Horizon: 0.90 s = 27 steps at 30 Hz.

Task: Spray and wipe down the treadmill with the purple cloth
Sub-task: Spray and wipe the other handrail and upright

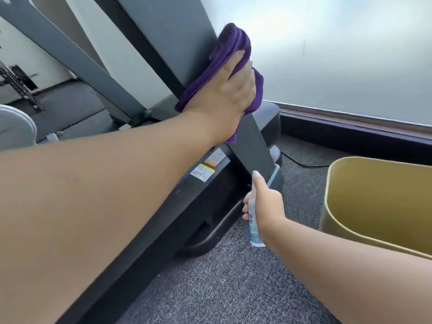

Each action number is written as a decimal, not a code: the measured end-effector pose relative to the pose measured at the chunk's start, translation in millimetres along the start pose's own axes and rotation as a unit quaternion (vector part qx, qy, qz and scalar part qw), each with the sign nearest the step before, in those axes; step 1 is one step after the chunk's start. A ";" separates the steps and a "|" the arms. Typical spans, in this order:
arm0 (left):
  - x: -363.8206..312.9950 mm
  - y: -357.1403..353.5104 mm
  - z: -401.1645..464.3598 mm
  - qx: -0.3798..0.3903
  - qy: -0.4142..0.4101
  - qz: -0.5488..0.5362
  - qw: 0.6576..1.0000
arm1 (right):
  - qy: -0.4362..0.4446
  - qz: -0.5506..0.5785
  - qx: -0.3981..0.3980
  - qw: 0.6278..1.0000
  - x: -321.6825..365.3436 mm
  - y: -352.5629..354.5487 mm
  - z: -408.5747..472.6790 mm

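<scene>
Pressing the bunched purple cloth [236, 50] against the treadmill's [163, 206] slanted grey upright [177, 38], our left hand [224, 90] lies spread over it, fingers folding the soft fabric around the post's edge. Lower down, our right hand [264, 202] clasps a slim white spray bottle [253, 228], forefinger up on its top, possibly on the nozzle, though it's hard to see. A smooth tan bin [374, 206] stands just beside on coarse grey carpet [233, 288].
</scene>
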State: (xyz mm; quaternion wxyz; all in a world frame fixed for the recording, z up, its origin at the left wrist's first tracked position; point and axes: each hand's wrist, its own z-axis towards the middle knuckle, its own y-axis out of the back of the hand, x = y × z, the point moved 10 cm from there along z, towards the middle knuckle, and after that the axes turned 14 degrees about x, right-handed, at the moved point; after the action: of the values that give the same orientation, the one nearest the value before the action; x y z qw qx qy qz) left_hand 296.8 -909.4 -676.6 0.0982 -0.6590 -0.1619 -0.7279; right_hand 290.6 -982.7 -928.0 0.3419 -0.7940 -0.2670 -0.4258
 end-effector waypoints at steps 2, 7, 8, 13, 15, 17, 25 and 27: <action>-15.5 -0.7 2.8 -0.002 -0.011 -0.001 1.000 | -0.002 -0.005 -0.024 1.000 -7.8 11.4 9.6; -55.1 2.1 9.5 0.011 -0.049 -0.022 0.998 | -0.006 -0.050 -0.050 0.997 -13.1 38.8 35.1; -63.8 2.5 10.8 0.016 -0.058 -0.026 0.998 | -0.010 -0.067 -0.054 0.996 -14.3 44.9 40.9; -95.0 6.4 17.2 -0.001 -0.082 -0.021 0.996 | 0.027 -0.271 -0.054 0.961 -5.7 93.0 58.7; -100.9 9.3 17.6 -0.014 -0.086 -0.015 0.996 | 0.023 -0.366 -0.050 0.929 -3.2 109.5 59.7; -104.5 8.8 19.1 -0.025 -0.083 -0.010 0.996 | 0.032 -0.404 -0.052 0.913 1.6 117.8 61.8; -101.1 7.2 20.0 -0.061 -0.054 -0.023 0.996 | 0.035 -0.445 -0.084 0.891 -8.8 162.3 63.0; -101.4 7.6 19.6 -0.065 -0.051 -0.027 0.996 | 0.037 -0.450 -0.092 0.887 -5.7 176.8 62.2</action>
State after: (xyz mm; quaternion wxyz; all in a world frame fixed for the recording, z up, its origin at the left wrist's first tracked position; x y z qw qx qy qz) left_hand 329.1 -916.4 -774.7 0.0270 -0.6961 -0.1363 -0.7044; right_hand 444.9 -1045.9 -1013.7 0.0490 -0.6000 -0.5426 -0.5858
